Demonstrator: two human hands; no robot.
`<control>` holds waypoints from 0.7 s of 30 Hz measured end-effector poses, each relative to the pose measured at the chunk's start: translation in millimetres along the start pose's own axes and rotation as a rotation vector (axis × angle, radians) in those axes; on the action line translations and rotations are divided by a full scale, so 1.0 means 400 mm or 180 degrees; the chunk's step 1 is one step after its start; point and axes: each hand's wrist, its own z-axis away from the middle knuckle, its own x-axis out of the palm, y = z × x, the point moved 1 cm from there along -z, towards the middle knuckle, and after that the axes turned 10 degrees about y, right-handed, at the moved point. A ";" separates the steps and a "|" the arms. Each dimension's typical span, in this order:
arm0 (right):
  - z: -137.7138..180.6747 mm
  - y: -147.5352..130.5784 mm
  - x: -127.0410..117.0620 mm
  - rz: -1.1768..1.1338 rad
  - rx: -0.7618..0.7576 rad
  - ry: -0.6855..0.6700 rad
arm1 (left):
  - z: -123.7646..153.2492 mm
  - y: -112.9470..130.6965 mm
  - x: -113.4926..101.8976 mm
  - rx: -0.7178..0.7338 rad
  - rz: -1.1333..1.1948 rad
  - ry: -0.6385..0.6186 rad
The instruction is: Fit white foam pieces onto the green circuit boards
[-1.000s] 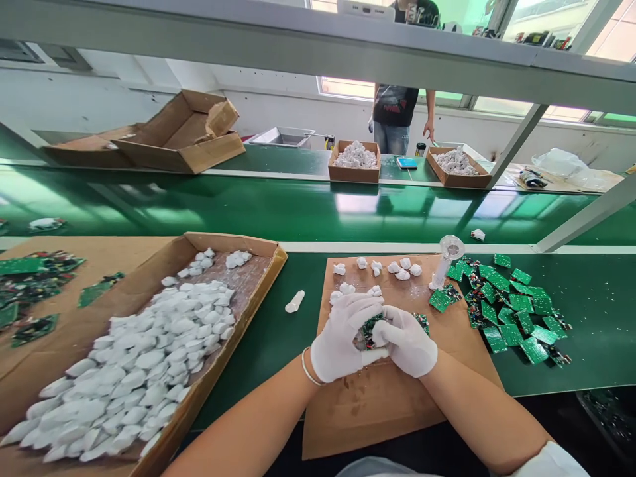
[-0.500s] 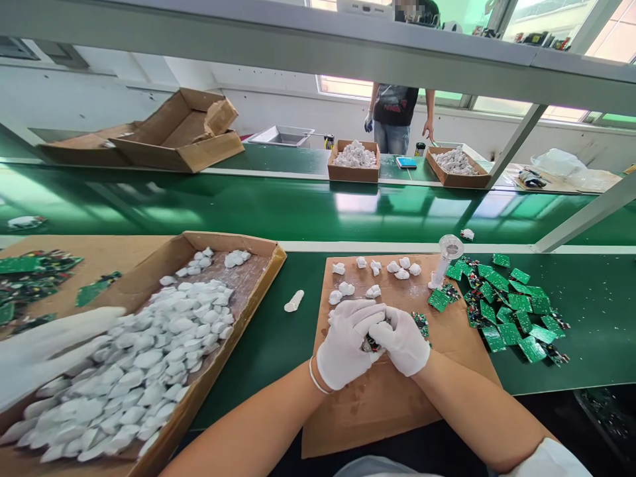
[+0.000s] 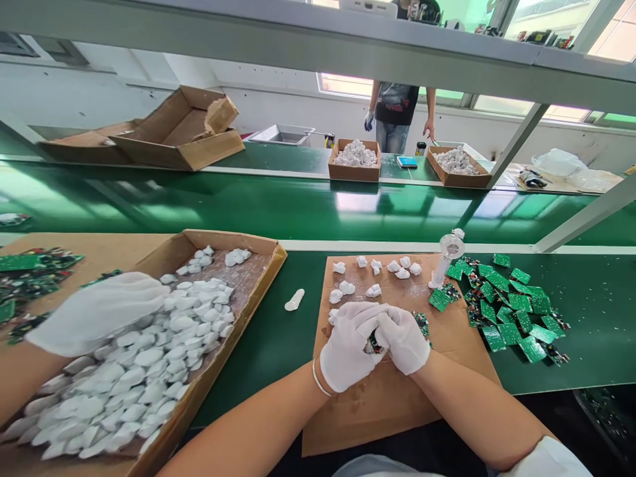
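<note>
Both my hands wear white gloves and meet over a brown cardboard sheet [image 3: 358, 424]. My left hand [image 3: 345, 351] is closed around a small circuit board [image 3: 372, 343], whose dark components show between the fingers. From the other side my right hand [image 3: 405, 339] presses closed fingers against the same board; its fingertips are partly hidden. Another circuit board [image 3: 421, 322] lies just behind my right hand. Small white putty-like lumps [image 3: 373, 291] sit on the sheet beyond my hands.
To the left, a co-worker's gloved hand [image 3: 104, 311] is over a cardboard tray [image 3: 248, 308] of white lumps. A clear plastic stand [image 3: 442, 262] and a pile of green circuit boards [image 3: 517, 308] are on the right. Behind runs a green conveyor belt [image 3: 278, 209].
The co-worker's hand has moved right over the tray, fingers now drawn together. Pieces on the belt have shifted left. My hands have barely moved; slightly more of the board shows.
</note>
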 end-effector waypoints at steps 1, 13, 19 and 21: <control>0.001 0.000 0.001 -0.0042 0.0033 0.0001 | 0.000 0.000 0.000 0.0002 0.0000 -0.0001; 0.017 -0.016 0.000 -0.0504 0.0534 0.0089 | 0.009 -0.003 -0.004 -0.0117 0.0304 -0.0038; 0.021 -0.014 -0.001 -0.0750 0.0435 0.0065 | 0.013 -0.005 -0.005 -0.0270 0.0363 -0.0075; 0.022 -0.006 -0.002 -0.0655 0.0465 0.0037 | 0.020 -0.009 -0.003 -0.0349 0.0364 -0.0139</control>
